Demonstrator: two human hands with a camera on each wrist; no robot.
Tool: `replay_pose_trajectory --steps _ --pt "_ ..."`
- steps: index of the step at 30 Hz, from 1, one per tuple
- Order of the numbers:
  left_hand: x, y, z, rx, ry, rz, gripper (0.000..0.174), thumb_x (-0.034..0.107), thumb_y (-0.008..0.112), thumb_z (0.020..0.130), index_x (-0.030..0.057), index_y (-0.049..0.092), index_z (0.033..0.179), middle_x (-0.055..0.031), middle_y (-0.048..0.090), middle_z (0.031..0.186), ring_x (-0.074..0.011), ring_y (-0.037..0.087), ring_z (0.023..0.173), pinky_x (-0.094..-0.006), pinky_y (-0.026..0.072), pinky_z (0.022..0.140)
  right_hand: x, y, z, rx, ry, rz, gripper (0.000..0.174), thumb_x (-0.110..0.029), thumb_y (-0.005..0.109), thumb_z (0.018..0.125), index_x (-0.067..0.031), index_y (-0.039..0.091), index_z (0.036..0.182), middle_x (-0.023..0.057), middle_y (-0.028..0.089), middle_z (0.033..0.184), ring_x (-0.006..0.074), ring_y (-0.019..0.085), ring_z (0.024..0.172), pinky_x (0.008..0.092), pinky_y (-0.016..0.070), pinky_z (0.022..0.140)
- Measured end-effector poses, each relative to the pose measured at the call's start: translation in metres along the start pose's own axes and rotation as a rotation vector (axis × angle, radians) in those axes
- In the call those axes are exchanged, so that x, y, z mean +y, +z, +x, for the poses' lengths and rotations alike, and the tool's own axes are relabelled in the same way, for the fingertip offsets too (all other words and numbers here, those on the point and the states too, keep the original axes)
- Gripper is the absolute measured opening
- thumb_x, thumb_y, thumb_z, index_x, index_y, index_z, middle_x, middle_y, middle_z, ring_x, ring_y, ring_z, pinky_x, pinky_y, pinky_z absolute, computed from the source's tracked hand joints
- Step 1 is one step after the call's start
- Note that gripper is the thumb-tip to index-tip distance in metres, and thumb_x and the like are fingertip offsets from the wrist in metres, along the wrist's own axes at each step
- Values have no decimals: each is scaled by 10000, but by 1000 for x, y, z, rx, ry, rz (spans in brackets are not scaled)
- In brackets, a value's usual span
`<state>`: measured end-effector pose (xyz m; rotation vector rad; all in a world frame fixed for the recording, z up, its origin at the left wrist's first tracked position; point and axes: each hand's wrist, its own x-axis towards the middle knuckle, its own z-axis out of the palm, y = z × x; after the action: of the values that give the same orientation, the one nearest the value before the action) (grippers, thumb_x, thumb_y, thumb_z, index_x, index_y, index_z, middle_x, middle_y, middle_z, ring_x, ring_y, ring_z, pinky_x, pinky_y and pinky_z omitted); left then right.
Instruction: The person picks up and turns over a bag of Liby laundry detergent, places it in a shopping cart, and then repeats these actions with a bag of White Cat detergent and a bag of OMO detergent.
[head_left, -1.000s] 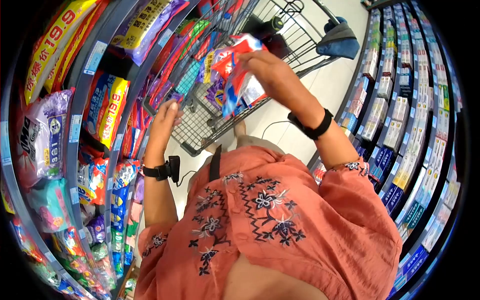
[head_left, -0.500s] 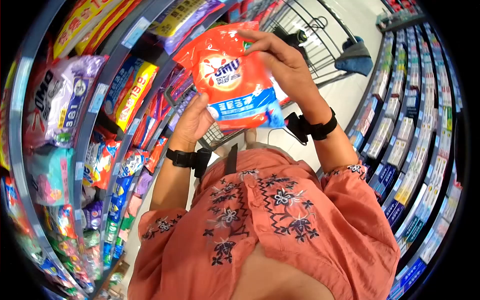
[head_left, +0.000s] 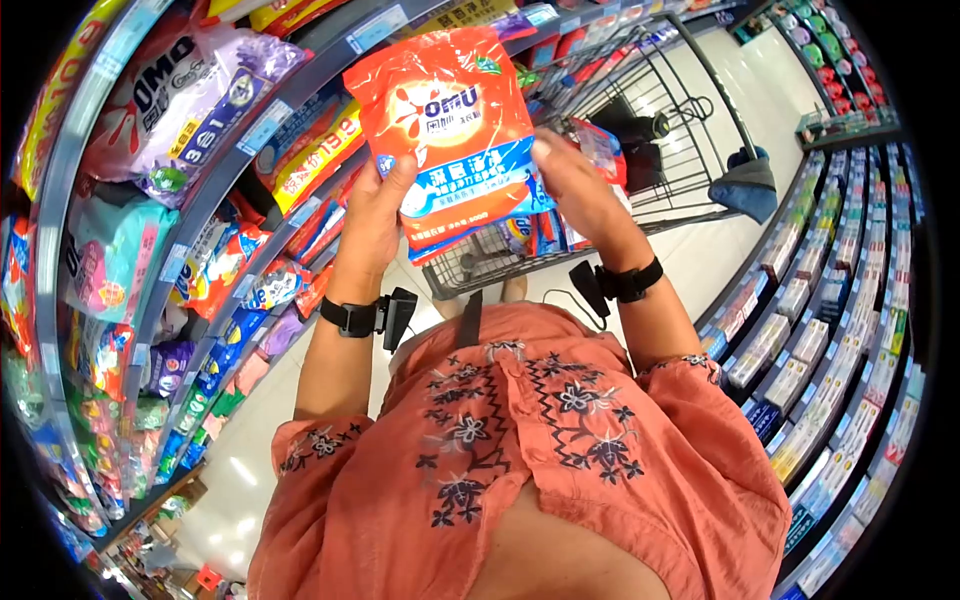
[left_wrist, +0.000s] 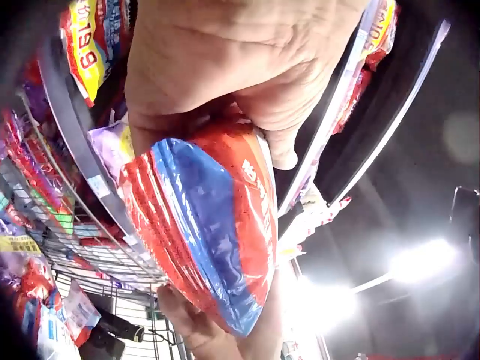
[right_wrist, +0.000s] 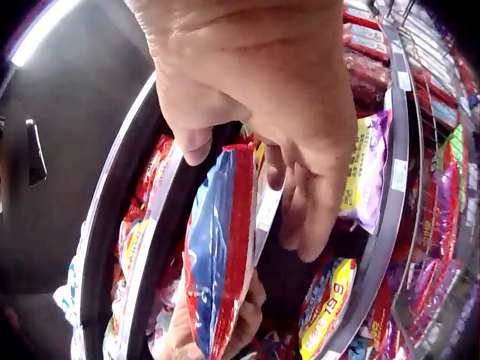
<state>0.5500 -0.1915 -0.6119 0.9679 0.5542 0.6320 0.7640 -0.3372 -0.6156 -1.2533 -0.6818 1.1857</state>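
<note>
A red and blue bag of OMO laundry powder (head_left: 465, 120) is held up in front of the body, printed front toward the head camera. My left hand (head_left: 372, 222) grips its left edge, thumb on the front; in the left wrist view that hand (left_wrist: 240, 60) covers the near end of the bag (left_wrist: 202, 217). At the opposite edge, my right hand (head_left: 588, 195) holds the bag lightly, thumb at the front. The right wrist view has the bag's side (right_wrist: 221, 247) between this hand's thumb and its looser, extended fingers (right_wrist: 307, 217).
Behind the bag stands a wire shopping cart (head_left: 690, 190) with several packages inside. Shelves of bagged detergent line the left, including a large purple OMO bag (head_left: 190, 100). Shelves of small boxes (head_left: 800, 350) curve along the right. A blue-grey cloth pouch (head_left: 745, 190) hangs at the cart's handle.
The right hand has brought the bag from over the cart toward the left hand, which has taken hold of it. The bag now faces the camera, and the right hand has moved down its right edge.
</note>
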Motion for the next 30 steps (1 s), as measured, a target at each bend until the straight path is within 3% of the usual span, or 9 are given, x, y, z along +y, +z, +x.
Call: replay_pose_trajectory --steps 2,5,8,19,30 --pt "8 -2 -3 12 41 2 573 340 672 975 0 467 1388 -100 607 1303 -176 607 1158 -341 507 989 -2 17 -8 17 79 -18 563 -375 613 975 -15 478 1386 65 617 1226 164 596 1110 325 493 899" --pt "20 -5 -7 45 56 22 576 348 659 982 -10 464 1389 -111 610 1302 -188 631 1133 -340 531 959 -16 40 -8 -207 63 153 591 -288 666 951 -26 430 1424 109 584 1343 237 584 1233 439 539 960" --pt "32 -4 -15 38 41 10 571 360 637 993 -15 466 1387 -116 613 1301 -190 636 1132 -341 539 955 -14 46 -3 -257 64 245 602 -230 698 930 -32 422 1427 109 593 1314 237 618 1169 453 579 915" --pt "40 -11 -38 109 86 -52 431 263 543 1040 -12 483 1367 -113 599 1319 -176 602 1182 -342 496 1013 -12 61 -8 -188 73 272 555 -199 682 918 -59 469 1411 60 627 1260 172 612 1149 385 503 964" --pt "46 -4 -53 103 104 -64 508 253 567 1019 -12 410 1423 -122 581 1332 -191 606 1191 -350 498 1018 -23 68 -5 -170 63 265 530 -183 697 897 -85 516 1385 37 649 1224 141 609 1124 364 470 954"
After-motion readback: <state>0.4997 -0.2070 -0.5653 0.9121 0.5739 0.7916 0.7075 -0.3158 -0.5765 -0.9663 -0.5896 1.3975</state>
